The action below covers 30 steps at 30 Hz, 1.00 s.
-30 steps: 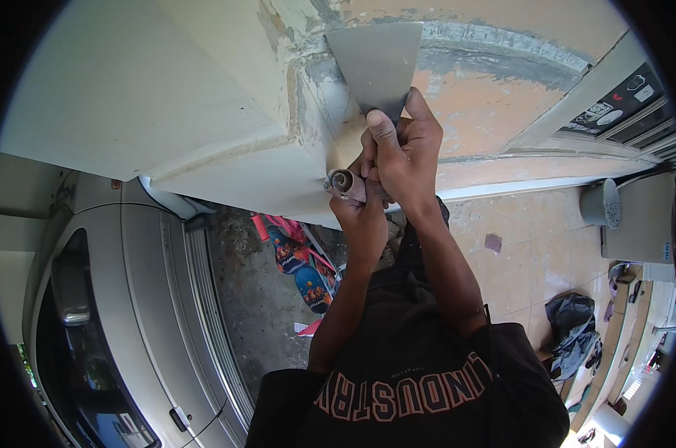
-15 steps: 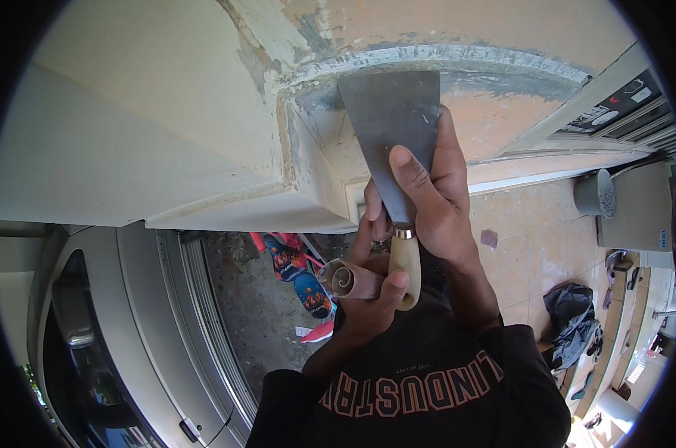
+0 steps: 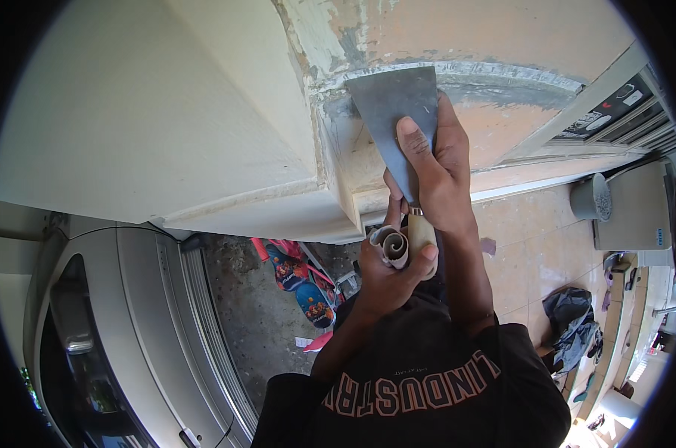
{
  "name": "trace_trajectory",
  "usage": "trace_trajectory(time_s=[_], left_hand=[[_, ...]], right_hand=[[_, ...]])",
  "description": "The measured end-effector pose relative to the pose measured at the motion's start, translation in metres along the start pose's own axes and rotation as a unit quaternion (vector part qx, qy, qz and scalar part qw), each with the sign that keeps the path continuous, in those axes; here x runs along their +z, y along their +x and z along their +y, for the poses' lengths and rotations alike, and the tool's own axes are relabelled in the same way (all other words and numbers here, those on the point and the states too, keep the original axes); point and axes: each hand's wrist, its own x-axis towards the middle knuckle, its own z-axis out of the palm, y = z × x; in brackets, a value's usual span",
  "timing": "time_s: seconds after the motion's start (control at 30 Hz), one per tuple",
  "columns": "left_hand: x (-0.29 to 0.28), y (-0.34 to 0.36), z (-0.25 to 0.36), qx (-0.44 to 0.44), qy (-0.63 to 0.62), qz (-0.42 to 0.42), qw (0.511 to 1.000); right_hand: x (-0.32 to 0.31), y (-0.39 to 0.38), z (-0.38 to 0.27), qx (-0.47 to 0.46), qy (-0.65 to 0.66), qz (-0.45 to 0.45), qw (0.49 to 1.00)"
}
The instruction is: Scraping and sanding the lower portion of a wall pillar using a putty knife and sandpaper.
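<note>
A wide putty knife (image 3: 394, 101) is held up before the wall, its grey blade pointing away from me and its pale wooden handle toward me. My right hand (image 3: 446, 183) is closed around the blade, thumb lying on the near face and fingers behind the edge. Lower down, my left hand (image 3: 386, 287) grips a rolled-up sheet (image 3: 391, 246), pale and curled in a spiral, together with the handle. In this view the blade's far edge overlaps the scraped wall ledge (image 3: 494, 72); whether they touch I cannot tell.
Patchy peach wall (image 3: 472, 30) rises ahead, with a cream pillar (image 3: 226, 112) at left. A silver car (image 3: 132, 299) stands at lower left, near blue and pink items (image 3: 312, 302) on the ground. A grey bucket (image 3: 592, 198) and black plastic bag (image 3: 571, 310) lie to the right.
The wall and pillar have shifted right in view. My left hand has moved up and right along with the roll, which now shows its spiral end more. Both grips remain.
</note>
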Motion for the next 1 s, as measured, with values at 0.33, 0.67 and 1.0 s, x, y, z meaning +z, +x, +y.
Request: trace_trajectory(time_s=[0.33,0.67,1.0], left_hand=[[-0.011,0.024,-0.026,0.049,-0.012,0.041,0.998],[0.010,-0.020,0.019,0.081,0.101,0.124,0.984],[-0.015,0.017,-0.009,0.090,0.195,0.124,0.969]], right_hand=[[0.004,0.009,0.009,-0.037,-0.041,0.064,0.996],[0.010,-0.009,-0.020,0.045,0.009,-0.002,0.999],[0.010,0.008,0.007,-0.044,-0.118,0.032,0.992]])
